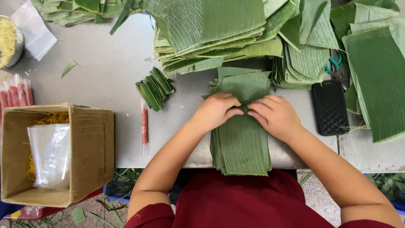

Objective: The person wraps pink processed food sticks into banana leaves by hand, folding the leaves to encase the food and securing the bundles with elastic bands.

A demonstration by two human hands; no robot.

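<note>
Both hands, left hand (216,110) and right hand (275,115), lie flat with fingertips together, pinning the top strip of the banana-leaf stack (241,143) at the table (105,71) edge, apparently to square it; folded leaf parcels (154,88) sit nearby.

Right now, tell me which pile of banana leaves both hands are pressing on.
The narrow cut stack at the table's near edge, under the left hand and right hand; the bigger piles lie behind, untouched.

A cardboard box (90,152) with a clear plastic bag (49,154) sits at lower left. Small folded leaf parcels (154,88) lie left of centre, a thin red stick (144,126) below them. A black woven case (330,107) rests at right, large leaf piles (211,31) along the top.
</note>
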